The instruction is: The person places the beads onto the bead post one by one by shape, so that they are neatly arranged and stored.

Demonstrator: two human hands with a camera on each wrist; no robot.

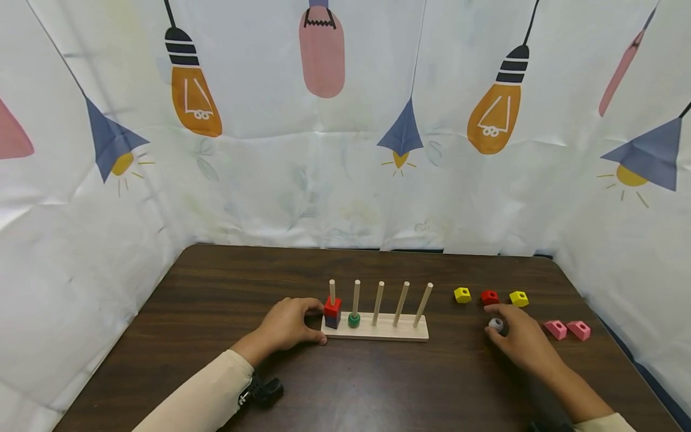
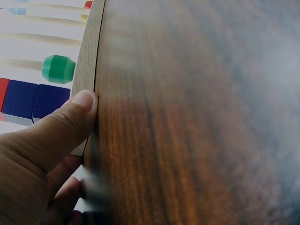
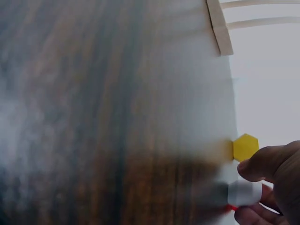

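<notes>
My left hand [image 1: 288, 324] grips the left end of a wooden peg board [image 1: 378, 333], thumb along its front edge in the left wrist view. On the leftmost peg a red cube [image 1: 332, 308] sits above dark blue cubes [image 2: 35, 99]. A green bead [image 1: 354, 320] is at the foot of the second peg. The other three pegs are bare. Over at the right, my right hand [image 1: 520, 336] has thumb and fingers curled about a grey-white bead [image 1: 495, 324] at the tabletop. The fingers partly hide the bead [image 3: 243, 193] in the right wrist view.
Beyond the right hand lie two yellow blocks [image 1: 462, 295] with a red block [image 1: 489, 298] between them. Two pink slanted blocks [image 1: 579, 330] lie to its right. A printed curtain [image 1: 345, 180] hangs behind the brown table [image 1: 345, 384].
</notes>
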